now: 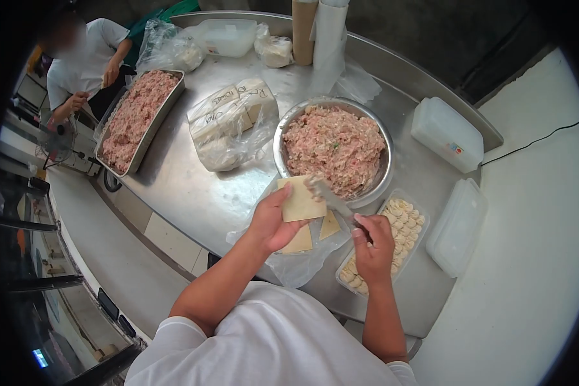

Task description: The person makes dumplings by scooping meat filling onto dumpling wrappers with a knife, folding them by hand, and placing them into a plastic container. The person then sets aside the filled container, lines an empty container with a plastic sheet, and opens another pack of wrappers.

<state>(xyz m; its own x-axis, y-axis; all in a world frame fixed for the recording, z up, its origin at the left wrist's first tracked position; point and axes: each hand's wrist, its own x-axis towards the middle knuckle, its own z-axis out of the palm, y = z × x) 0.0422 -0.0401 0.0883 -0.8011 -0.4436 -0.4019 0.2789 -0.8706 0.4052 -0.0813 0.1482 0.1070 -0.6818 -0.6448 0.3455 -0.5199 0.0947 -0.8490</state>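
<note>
A square dumpling wrapper [302,202] lies across the fingers of my left hand [271,222], its thumb pressed on one edge. My right hand [374,248] is closed round the handle of a flat spatula [336,201]. Some meat filling clings to the spatula's tip, right at the wrapper's upper right edge. Just beyond both hands stands a steel bowl [386,168] heaped with minced meat filling [333,148]. Below my hands, more wrappers [299,241] rest on a plastic sheet [296,269]. Beneath my right forearm, a clear container [349,283] holds rows of folded dumplings [402,225].
On the steel table [174,186] sit a paper-and-plastic wrapped package [228,119], a long tray [149,132] of minced meat, lidded plastic boxes [447,132], a plastic lid [457,225] and upright rolls [328,38]. Another person [87,64] stands at the far left. A wall closes the right side.
</note>
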